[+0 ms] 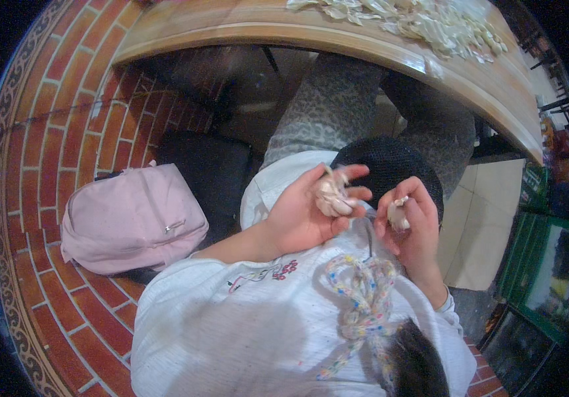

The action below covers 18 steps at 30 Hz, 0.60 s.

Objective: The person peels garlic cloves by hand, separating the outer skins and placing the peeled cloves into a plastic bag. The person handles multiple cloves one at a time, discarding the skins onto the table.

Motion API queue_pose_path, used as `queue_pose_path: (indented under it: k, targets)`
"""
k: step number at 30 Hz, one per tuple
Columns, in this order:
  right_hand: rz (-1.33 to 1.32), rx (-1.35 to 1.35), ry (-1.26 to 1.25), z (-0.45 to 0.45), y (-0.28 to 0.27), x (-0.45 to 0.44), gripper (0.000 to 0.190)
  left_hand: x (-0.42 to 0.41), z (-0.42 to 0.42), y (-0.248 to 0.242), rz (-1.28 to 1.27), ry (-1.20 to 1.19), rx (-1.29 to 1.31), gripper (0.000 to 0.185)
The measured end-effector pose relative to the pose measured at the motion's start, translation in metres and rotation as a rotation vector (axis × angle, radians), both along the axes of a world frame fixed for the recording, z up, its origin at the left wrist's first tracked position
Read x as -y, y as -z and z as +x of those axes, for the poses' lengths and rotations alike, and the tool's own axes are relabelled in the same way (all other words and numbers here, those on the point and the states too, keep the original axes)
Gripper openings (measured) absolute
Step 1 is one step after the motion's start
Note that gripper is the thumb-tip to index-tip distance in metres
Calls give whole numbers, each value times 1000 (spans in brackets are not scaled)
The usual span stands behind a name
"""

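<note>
My left hand (pixel 298 216) is turned palm up over my lap. A garlic bulb (pixel 333 197) with a pinkish papery skin and a stem stub rests in it against the fingers. Its cloves look partly spread, though the bulb is slightly blurred. To its right, my right hand (pixel 419 223) has its fingers curled around a pale piece of garlic (pixel 398 214), perhaps a clove or a small cluster. The two hands are apart. Just beyond them a round black mesh-like object (pixel 388 161) sits on my lap, its near side hidden by my hands.
A wooden table (pixel 274 22) curves across the front, with a heap of dry garlic peel (pixel 428 25) at its right. On a dark seat (pixel 210 159) to my left lies a pink backpack (pixel 135 218). Brick-patterned wall (pixel 61 139) stands left; green crates (pixel 532 263) are stacked right.
</note>
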State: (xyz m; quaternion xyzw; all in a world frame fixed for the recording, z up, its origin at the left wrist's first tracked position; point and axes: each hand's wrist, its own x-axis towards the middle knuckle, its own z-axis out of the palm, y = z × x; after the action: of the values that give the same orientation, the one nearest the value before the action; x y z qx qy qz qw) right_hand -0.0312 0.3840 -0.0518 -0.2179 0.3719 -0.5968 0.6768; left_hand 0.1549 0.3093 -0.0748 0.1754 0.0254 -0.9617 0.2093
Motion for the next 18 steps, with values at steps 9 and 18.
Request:
queue_pose_path:
  k: [9,18]
  targets:
    - [-114,-172,83,-1,14,-2,19,-6,-1,14,-253,-11,-141,49]
    - [-477,-1073,-144,6,1,1,26,-8,-1,2,-367,83,32,45]
